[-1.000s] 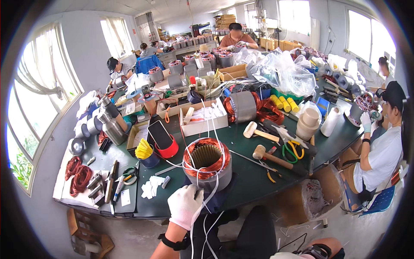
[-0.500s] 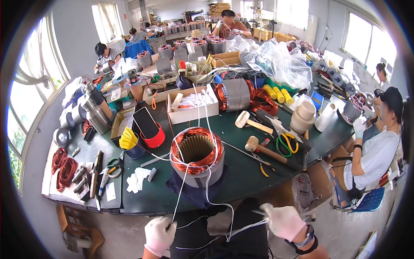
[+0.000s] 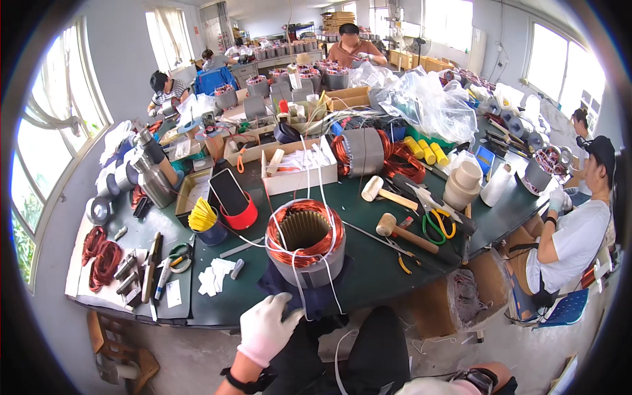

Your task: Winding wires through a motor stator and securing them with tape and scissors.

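— Where to find, on the green table, the copper-wound stator?
— At the near edge, upright on dark cloth, open end up, ahead and slightly right of the left hand.
— Nearer to that than to the right hand?
— Yes. Curled beside a white cord, cannot tell whether pinching. And with the right, mostly cut off below, cannot tell either.

I am looking remotely into a workshop for wound motor parts. A long green bench carries a grey metal core ringed with copper windings, with wooden mallets and scissors to its right and coils of dark red wire at the left. Other cores crowd the far side, where a gloved co-worker sits; a second person sits on the right.
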Available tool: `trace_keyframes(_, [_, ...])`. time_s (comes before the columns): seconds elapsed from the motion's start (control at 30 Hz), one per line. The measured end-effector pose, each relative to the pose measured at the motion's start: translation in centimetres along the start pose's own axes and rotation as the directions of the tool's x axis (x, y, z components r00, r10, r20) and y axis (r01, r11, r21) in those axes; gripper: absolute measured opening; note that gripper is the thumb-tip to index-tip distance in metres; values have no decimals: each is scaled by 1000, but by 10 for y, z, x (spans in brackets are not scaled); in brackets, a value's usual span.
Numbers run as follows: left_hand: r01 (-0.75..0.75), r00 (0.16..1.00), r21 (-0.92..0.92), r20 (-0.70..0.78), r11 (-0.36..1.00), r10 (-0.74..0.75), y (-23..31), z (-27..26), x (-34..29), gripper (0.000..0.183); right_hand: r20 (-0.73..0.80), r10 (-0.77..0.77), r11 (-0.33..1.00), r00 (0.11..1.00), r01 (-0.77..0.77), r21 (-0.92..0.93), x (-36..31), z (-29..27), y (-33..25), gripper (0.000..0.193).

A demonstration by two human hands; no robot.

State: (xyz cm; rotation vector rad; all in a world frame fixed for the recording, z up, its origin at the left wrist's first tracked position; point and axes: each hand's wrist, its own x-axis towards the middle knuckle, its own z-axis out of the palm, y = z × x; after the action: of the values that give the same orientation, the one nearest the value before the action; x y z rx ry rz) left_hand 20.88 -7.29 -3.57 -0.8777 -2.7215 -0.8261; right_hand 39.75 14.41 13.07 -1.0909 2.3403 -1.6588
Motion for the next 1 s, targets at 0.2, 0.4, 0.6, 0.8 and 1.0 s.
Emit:
trace_keyframes(0.2, [-29, 999, -205, 24, 978, 34, 10, 19, 17, 13, 126, -32, 989, 991, 13, 147, 2, -6, -18, 25])
trace_keyframes(0.4, [-94, 973, -401, 158, 911, 170, 5, 9, -17, 8, -104, 503, 795, 858, -412, 446, -4, -28, 67, 28])
trace_keyframes(0.6, [-158, 881, -422, 349, 893, 321, 21, 37, -46, 16, -399, 613, 788, 682, -486, 379, 9, 47, 176, 54])
trace_keyframes(0.8, [363, 923, -932, 358, 9, -141, 22, 9, 6, 42, -265, 400, 660, 877, -477, -581, 1, 121, 222, 30])
trace_keyframes(1.0, [269, 936, -956, 231, 116, -265, 18, -6, 2, 20, -568, 164, 781, 807, -458, -425, 5, 77, 197, 31])
